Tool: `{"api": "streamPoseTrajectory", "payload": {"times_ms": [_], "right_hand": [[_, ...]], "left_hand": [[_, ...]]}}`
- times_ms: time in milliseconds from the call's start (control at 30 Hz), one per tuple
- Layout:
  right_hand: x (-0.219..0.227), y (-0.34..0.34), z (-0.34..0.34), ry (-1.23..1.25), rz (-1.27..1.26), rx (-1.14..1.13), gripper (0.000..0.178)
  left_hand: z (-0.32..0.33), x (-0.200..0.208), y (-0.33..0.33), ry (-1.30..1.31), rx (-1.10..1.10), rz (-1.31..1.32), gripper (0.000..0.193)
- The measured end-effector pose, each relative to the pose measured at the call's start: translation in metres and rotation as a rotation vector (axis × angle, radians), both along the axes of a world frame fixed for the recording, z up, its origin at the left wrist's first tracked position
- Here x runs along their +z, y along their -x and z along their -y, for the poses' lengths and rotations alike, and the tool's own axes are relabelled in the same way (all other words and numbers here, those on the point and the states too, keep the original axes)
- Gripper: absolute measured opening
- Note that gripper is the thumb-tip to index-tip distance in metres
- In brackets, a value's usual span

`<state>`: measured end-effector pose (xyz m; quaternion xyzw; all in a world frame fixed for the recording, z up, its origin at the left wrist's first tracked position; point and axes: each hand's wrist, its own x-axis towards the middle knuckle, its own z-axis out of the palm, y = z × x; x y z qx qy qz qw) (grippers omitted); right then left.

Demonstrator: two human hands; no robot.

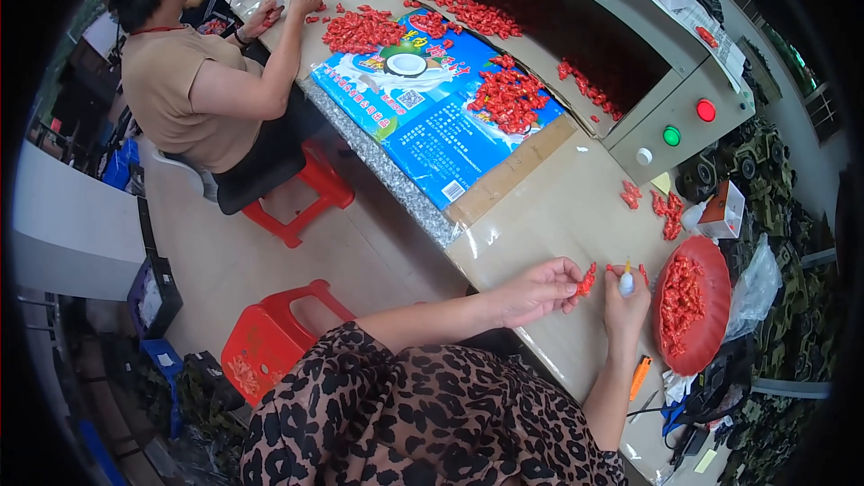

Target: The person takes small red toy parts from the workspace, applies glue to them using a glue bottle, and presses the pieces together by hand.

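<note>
In the head view, taking the red bowl (718, 295) as landmark, the left hand (538, 292) is to its left above the worktop (549, 216), pinching a small red piece (588, 279) between thumb and fingertips. The right hand (624, 313), just left of the bowl, is closed around a white bottle (626, 285), its yellow nozzle up; more red shows by those fingers, though whether they grip it I cannot tell. The piece looks like glossy moulded plastic: probably very light, fairly stiff, somewhat slippery, its thin projections perhaps easily bent or snapped. It is best pinched lightly across its thicker middle. The bottle seems light and squeezable, best held by its body, below the nozzle.
</note>
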<state>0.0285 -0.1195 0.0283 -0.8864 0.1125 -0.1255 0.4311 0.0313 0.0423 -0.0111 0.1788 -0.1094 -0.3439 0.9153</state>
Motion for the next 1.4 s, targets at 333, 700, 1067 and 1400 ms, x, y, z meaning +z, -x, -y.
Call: {"api": "streamPoseTrajectory", "payload": {"times_ms": [333,700,1067,1400], "right_hand": [[0.017,0.039,0.008,-0.697,-0.044,-0.011,0.014],[-0.007,0.065,0.009,-1.25,0.048,0.052,0.012],[-0.016,0.072,-0.004,-0.933,0.183,0.102,0.007],[-0.018,0.069,-0.008,-1.011,0.152,0.07,0.011]], "left_hand": [[0.001,0.003,0.007,-0.138,0.029,0.034,0.015],[0.013,0.007,0.012,-0.354,-0.003,0.141,0.018],[0.013,0.002,0.014,-0.427,-0.077,0.241,0.02],[0.016,0.004,0.014,-0.506,-0.056,0.286,0.018]]}}
